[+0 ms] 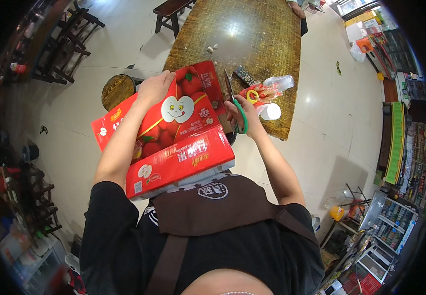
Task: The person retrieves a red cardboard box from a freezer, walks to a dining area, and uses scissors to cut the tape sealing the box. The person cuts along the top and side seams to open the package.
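A red printed cardboard drink carton [177,110] with apple pictures lies tilted between my body and the near end of the wooden table. My left hand [155,87] grips the carton's far upper edge, its fingers curled over the rim. In my right hand [243,110] is a pair of scissors with green handles [245,115]; the blades [228,83] point away from me, beside the carton's right end, and look closed or nearly so. A printed end panel [210,85] of the carton stands out next to the blades. The inside of the carton is hidden.
On the wooden table [268,40] lie a remote control [245,75], clear plastic cups [279,82], a red-and-clear plastic packet [266,93] and white cups [271,111]. A round stool [118,92] is at left, a bench [171,11] beyond. Another person's hand [297,9] shows at the far edge.
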Available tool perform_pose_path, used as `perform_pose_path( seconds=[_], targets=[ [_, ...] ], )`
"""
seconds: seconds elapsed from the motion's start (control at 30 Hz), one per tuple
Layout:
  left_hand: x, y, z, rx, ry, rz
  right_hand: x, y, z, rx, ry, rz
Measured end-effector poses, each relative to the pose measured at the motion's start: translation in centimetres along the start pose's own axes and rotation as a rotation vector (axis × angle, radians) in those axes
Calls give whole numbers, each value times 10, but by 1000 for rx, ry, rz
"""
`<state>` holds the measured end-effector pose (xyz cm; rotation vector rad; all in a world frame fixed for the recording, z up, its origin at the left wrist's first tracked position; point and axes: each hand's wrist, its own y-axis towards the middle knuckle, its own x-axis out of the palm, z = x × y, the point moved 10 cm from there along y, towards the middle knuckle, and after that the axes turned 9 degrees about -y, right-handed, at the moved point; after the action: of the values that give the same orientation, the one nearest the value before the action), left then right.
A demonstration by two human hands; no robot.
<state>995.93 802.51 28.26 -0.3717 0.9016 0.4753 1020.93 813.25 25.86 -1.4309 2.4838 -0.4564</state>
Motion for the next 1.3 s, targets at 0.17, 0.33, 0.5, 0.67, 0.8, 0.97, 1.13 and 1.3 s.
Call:
perform_pose_path(
  seconds=[0.17,0.33,0.5,0.67,0.8,0.97,1.13,1.3],
  targets=[
    [-6,-9,4,14,1,-3,-24,-5,-23,-219,-327,358],
    [-14,-10,20,50,32,26,-32,15,-46,-206,-365,588],
    [-27,-17,20,81,50,136,-12,10,-23,-194,-395,598],
    [-30,-30,12,155,168,214,9,15,-17,-269,-290,337],
    [-41,-40,14,184,134,211,18,14,-62,-323,-431,281],
    [-36,-46,17,181,283,205,31,16,-95,-420,-415,343],
    [-78,-50,-72,-68,244,269,-1,26,-111,-307,-408,214],
    [-142,-55,-110,-232,96,425,-62,71,-50,-275,-791,575]
  ],
)
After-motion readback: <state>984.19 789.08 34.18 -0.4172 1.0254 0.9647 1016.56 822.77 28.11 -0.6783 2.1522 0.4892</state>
